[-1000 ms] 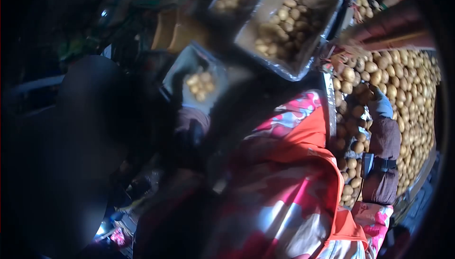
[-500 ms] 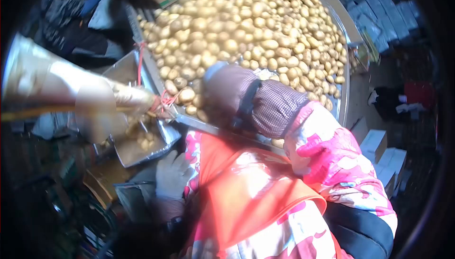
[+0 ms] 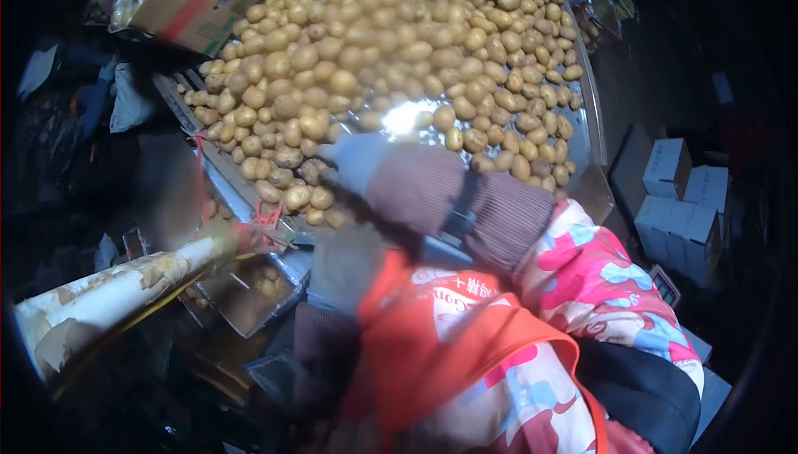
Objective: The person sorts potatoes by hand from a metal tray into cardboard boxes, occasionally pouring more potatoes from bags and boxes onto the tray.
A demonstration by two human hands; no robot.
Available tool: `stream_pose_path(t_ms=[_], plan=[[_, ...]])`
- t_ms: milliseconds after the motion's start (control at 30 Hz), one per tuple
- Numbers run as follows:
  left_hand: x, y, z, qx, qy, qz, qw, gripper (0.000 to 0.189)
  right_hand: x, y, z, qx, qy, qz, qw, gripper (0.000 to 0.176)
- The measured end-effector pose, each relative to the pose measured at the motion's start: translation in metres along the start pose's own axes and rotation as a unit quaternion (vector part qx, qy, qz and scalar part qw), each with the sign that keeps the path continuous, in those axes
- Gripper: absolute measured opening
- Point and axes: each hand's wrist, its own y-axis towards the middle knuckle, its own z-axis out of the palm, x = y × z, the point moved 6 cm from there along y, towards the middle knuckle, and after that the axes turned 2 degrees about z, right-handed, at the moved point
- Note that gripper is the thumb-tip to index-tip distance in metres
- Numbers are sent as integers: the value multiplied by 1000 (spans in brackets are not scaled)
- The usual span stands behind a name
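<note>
My right hand (image 3: pixel 359 161), in a pale glove below a brown knitted cuff, reaches over the near part of a heap of potatoes (image 3: pixel 332 71) on a metal-edged table. Its fingers are blurred and partly out of sight, so whether they hold a potato cannot be made out. My left hand (image 3: pixel 345 259), in a grey glove, is at the table's near edge, close to the red apron (image 3: pixel 416 346). Motion smears its fingers as well.
A cardboard box (image 3: pixel 204 5) stands at the table's back left. Left of me are a pale tube (image 3: pixel 116 296) tied with red string and a tray (image 3: pixel 249 308) holding some potatoes. White boxes (image 3: pixel 677 221) are stacked at right.
My left hand has risen from low at the left to the table's near edge. The view has shifted, showing more of the cardboard box. My right hand is still over the near potatoes.
</note>
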Motion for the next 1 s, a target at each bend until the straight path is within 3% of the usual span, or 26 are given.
stream_pose_path(t_ms=[33,133,200,300,333,400,433,467,500,567,633,767,833,900,1000], plan=[[5,7,4,-39,-37,4,999,46,-2,-22,4,-85,77,9,993,39],[9,17,5,-132,-38,38,990,45,25,-84,35,-137,74,-104,982,38],[12,9,-22,-158,99,59,981,45,33,-118,32,-192,39,-261,945,37],[13,1,-50,-181,300,83,933,45,17,-148,12,-237,45,-345,907,38],[14,-6,-56,-228,191,79,951,43,4,-151,4,-244,62,-352,901,39],[16,-20,-64,-310,-34,77,947,41,-70,-151,8,-198,-16,-173,965,41],[20,-24,-50,-229,-79,23,970,39,-92,-158,-24,-217,48,-20,975,39],[21,-35,-32,-146,-122,-31,981,37,-112,-161,-47,-237,105,33,965,38],[21,-49,-17,-62,-163,-86,981,36,-165,-159,-39,-229,-30,32,972,42],[9,-82,-23,-44,-119,-28,991,35,-214,-183,-43,-235,-254,-10,938,50],[-11,-132,-57,-33,-86,25,995,35,-235,-206,-41,-251,-331,-55,908,57],[-52,-250,-95,-165,-79,132,974,37,-263,-263,-19,-256,-329,-72,906,62],[-74,-306,-111,-281,-46,215,934,39,-275,-277,-11,-201,-306,49,929,63],[-92,-353,-124,-407,-9,290,866,42,-273,-287,-13,-74,-228,303,922,63],[-107,-390,-134,-528,48,341,777,47,-207,-247,-37,-256,-297,208,896,58]])
